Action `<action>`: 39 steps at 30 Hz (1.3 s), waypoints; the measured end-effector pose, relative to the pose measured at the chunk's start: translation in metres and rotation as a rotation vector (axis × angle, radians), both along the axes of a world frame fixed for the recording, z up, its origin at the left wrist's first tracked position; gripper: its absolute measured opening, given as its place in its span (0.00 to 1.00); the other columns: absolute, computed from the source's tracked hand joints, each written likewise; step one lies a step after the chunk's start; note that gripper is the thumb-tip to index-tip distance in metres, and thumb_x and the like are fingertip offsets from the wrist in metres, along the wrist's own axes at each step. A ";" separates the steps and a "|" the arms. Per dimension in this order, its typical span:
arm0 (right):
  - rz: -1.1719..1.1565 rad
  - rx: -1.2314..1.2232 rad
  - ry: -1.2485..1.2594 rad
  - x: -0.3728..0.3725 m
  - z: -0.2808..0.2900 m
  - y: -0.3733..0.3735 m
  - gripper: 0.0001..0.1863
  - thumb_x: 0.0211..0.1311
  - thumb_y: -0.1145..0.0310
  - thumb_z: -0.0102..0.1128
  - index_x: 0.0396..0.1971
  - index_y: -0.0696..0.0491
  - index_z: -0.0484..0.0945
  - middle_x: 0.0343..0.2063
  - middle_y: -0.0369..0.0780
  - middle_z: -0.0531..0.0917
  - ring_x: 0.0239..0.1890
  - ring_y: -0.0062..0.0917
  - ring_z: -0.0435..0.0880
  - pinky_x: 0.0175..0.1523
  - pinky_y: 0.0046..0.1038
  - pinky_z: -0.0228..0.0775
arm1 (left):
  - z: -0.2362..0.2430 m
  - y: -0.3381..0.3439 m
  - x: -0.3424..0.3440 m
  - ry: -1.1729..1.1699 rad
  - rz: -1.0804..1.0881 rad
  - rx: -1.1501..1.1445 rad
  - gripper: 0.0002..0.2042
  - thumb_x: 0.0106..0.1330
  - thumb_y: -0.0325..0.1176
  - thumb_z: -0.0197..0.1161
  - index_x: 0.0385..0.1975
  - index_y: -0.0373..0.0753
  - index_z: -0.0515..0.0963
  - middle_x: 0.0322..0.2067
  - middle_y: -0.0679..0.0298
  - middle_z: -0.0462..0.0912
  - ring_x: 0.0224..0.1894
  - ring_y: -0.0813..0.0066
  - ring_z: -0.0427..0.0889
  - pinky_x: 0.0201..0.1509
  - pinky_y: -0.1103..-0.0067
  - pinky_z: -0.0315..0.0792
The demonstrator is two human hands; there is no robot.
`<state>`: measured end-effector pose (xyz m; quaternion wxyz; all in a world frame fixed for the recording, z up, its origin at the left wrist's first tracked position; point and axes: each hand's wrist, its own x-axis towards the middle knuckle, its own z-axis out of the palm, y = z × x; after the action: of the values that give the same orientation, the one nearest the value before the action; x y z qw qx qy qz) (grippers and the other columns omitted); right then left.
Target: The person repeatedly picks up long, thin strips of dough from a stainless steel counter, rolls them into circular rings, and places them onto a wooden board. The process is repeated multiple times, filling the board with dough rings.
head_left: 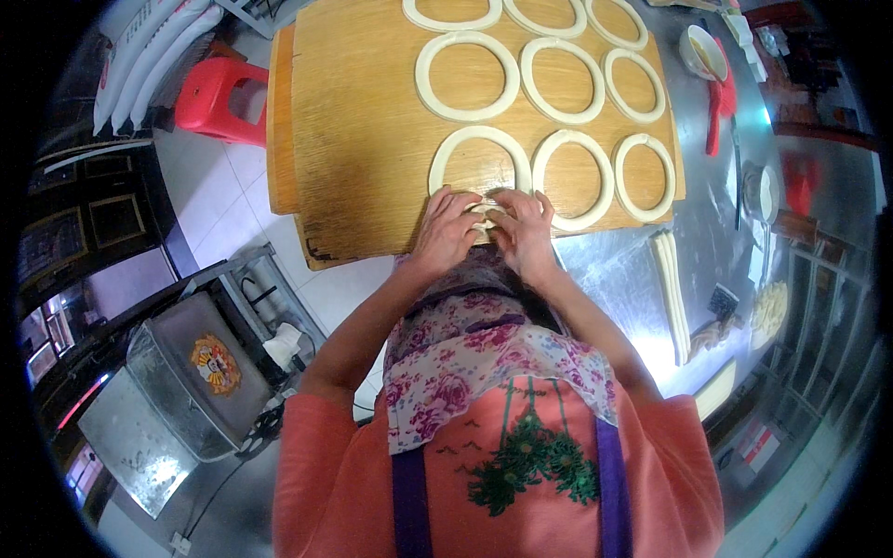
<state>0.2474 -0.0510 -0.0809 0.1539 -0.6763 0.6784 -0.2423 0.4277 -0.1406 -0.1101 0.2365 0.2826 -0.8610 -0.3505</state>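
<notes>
On the wooden board (363, 158) lie several pale dough rings in rows. At the near edge, my left hand (448, 228) and my right hand (523, 234) meet on the near side of one dough ring (479, 131). Fingers of both hands are curled and pinch the dough where its ends come together; the fingertips partly hide that spot. Just right of my right hand lies another dough ring (603, 181), with a third dough ring (670, 177) beyond it.
Right of the board, a metal table (609, 279) holds long dough strips (670, 298), a white bowl (702, 54) and a red-handled tool (716, 116). A red stool (209, 98) and white sacks (153, 65) stand at left. A metal-cased machine (200, 372) is at lower left.
</notes>
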 end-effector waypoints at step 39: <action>-0.208 0.004 0.302 -0.044 -0.008 -0.083 0.27 0.53 0.64 0.74 0.55 0.52 0.81 0.48 0.44 0.83 0.60 0.40 0.76 0.70 0.51 0.54 | 0.014 -0.071 -0.004 -0.339 0.383 -0.136 0.25 0.56 0.37 0.75 0.52 0.34 0.78 0.48 0.49 0.81 0.57 0.50 0.76 0.60 0.59 0.69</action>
<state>0.2038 -0.1341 -0.0886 0.0257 -0.6309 0.7606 -0.1512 0.4236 -0.2112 -0.0966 0.1692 0.4784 -0.8408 -0.1883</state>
